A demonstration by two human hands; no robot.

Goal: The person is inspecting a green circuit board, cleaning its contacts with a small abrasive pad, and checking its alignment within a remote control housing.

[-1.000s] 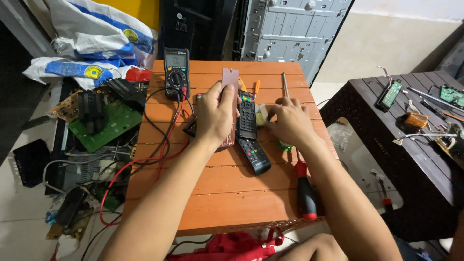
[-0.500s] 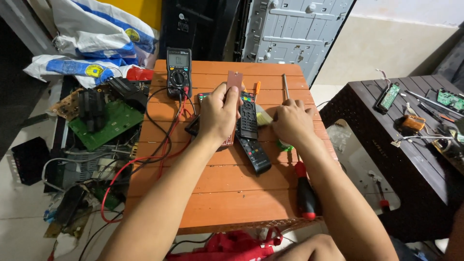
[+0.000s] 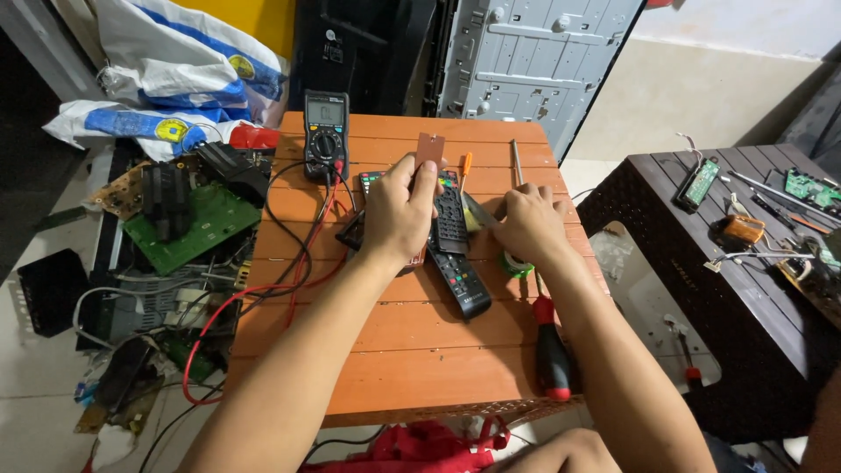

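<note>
1. The left hand (image 3: 399, 215) sits just left of the frame's centre, fingers curled shut around a small reddish-brown board (image 3: 429, 149) that sticks up past the fingertips.
2. The right hand (image 3: 524, 226) lies just right of centre, loosely closed with its fingers pressed down on a thin metal blade (image 3: 477, 213); whether it truly grips the blade, I cannot tell.
3. Between the two hands lie black remote controls (image 3: 455, 250), one crossing the other, resting on the orange slatted surface (image 3: 412, 350).
4. A green tape roll (image 3: 517, 264) peeks out from under the right hand.
5. A digital multimeter (image 3: 325, 131) stands at the upper edge of the surface, above the left hand, with red and black leads (image 3: 289, 263) trailing down to the left.
6. A red-and-black screwdriver (image 3: 550, 350) lies under the right forearm, lower right of centre.
7. A green circuit board (image 3: 206, 229) rests among parts on the floor at the left of the frame.
8. A dark side table (image 3: 745, 289) at the right of the frame carries small circuit boards and wires.
</note>
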